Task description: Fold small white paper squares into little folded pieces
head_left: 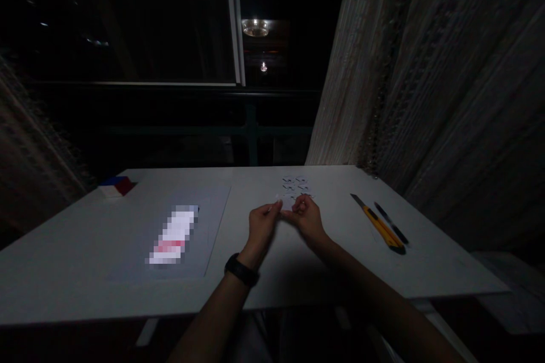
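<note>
Between my two hands is a small whitish piece, perhaps paper or plastic; the dim light hides its exact kind. My left hand pinches its left edge with the thumb and fingers, and a dark band circles that wrist. On the piece's right side, my right hand has its fingers curled and pressed to it. Just beyond my hands, several small pale pieces with dark marks lie in rows on the white table.
A yellow utility knife and a dark pen lie to the right. On the left, a blurred-out bright rectangle rests on a large pale sheet. A colored cube sits at the far left. Curtains flank the dark window.
</note>
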The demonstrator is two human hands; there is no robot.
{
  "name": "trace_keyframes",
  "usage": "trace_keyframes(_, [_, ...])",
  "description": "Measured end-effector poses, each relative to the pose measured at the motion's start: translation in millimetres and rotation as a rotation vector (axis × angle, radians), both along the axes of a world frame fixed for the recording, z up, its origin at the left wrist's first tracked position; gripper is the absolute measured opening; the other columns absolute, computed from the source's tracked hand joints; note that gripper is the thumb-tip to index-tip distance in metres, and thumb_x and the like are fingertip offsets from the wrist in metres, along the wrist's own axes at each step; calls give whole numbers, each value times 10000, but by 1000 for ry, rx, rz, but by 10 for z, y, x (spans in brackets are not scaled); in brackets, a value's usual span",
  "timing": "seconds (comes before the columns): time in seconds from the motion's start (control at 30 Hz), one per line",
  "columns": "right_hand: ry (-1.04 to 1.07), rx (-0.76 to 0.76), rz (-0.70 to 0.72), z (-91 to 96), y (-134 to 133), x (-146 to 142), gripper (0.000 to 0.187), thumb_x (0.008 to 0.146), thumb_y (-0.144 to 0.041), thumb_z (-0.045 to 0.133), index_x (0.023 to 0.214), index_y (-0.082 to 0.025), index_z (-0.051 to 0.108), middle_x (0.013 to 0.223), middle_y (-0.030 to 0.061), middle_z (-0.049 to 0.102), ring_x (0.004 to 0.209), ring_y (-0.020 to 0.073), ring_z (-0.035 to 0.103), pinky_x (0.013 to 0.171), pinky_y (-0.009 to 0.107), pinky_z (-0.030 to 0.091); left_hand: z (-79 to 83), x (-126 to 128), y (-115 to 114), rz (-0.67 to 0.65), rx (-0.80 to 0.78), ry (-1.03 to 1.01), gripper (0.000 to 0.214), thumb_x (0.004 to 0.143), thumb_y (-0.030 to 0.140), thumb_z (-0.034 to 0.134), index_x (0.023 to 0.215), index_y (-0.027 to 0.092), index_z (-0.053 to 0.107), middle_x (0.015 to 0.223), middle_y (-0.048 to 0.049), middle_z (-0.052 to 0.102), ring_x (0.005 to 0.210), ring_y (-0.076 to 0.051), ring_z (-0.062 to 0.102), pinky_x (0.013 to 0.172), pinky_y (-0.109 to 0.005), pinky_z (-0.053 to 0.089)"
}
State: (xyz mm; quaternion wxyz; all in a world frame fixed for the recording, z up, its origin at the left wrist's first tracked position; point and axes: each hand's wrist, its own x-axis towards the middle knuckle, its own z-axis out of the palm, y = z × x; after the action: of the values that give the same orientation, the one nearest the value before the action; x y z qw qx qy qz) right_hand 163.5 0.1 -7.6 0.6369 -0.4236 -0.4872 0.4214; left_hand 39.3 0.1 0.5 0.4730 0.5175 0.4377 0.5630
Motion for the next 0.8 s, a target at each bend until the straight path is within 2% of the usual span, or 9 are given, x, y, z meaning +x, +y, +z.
trace_keyframes(0.13, [16,-41,44,12,37,68,439,434,-272,789,633,-204,404,525,-86,484,460,76,428,447,205,349,58,-60,2,-185,-101,-78,395,620,513,670,628,119,678,553,-28,564,490,-94,441,470,-214,314])
trace_keyframes(0.23, [3,-59,70,2,60,91,426,430,-241,782,612,-200,399,498,-94,466,437,63,400,423,190,322,111,-113,33,-239,-147,-84,357,572,445,734,690,110,699,634,-69,622,548,-116,509,513,-221,366])
trace_keyframes(0.33, [-14,-64,96,-13,67,80,415,425,-222,775,597,-198,397,489,-95,463,434,62,399,416,185,320,156,-148,72,-251,-148,-55,309,525,387,774,629,108,691,597,-69,621,518,-110,507,490,-219,361])
trace_keyframes(0.47, [-2,-85,79,-27,67,30,405,417,-226,776,626,-197,431,506,-92,483,444,65,427,426,187,346,157,-159,111,-196,-141,-19,294,458,348,804,527,104,656,500,-43,581,433,-84,452,420,-210,304])
trace_keyframes(0.63, [36,-156,64,-61,85,-10,489,369,-225,805,777,-189,538,585,-65,559,507,90,523,504,225,430,66,-163,115,-98,-140,-49,296,447,341,805,536,103,654,502,-41,589,439,-85,461,417,-203,299])
trace_keyframes(0.8, [-9,-240,183,-81,71,1,346,415,-319,806,619,-135,595,527,2,600,504,124,562,513,254,443,-42,-187,125,-58,-84,-9,295,457,347,799,534,105,649,496,-42,588,447,-95,474,431,-208,320])
